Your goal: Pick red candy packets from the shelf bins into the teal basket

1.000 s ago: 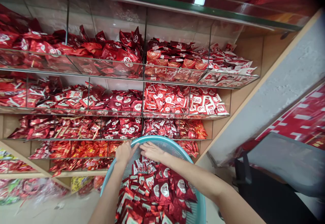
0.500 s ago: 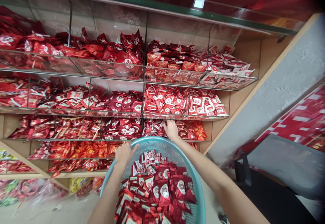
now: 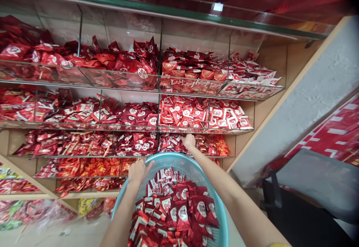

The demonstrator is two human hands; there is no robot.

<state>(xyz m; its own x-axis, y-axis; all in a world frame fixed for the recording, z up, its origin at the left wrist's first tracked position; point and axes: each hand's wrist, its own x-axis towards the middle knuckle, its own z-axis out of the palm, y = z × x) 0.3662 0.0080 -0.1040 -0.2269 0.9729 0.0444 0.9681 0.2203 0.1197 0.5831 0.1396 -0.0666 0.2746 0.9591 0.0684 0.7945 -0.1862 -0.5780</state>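
Note:
A light-blue plastic basket (image 3: 223,217), full of small red and white packets (image 3: 182,215), stands below the shelves. My left hand (image 3: 138,170) is closed on its upper left rim, thumb over the inner side. Beyond the far rim, my right hand (image 3: 188,141) reaches among dark red packets (image 3: 169,142) in a compartment of the third shelf row. Its fingertips are partly hidden among the packets, so whether they hold one is unclear.
Glass-fronted shelves (image 3: 134,128) with dividers hold many red packets in several rows. Plastic bags (image 3: 36,213) lie below at the left. A grey and black chair (image 3: 316,187) stands at the right beside the grey wall (image 3: 316,86).
The view has shifted slightly, so shelves and basket appear a little lower. My right hand stays in the same compartment, its fingers a bit deeper among the packets. My left hand keeps hold of the rim.

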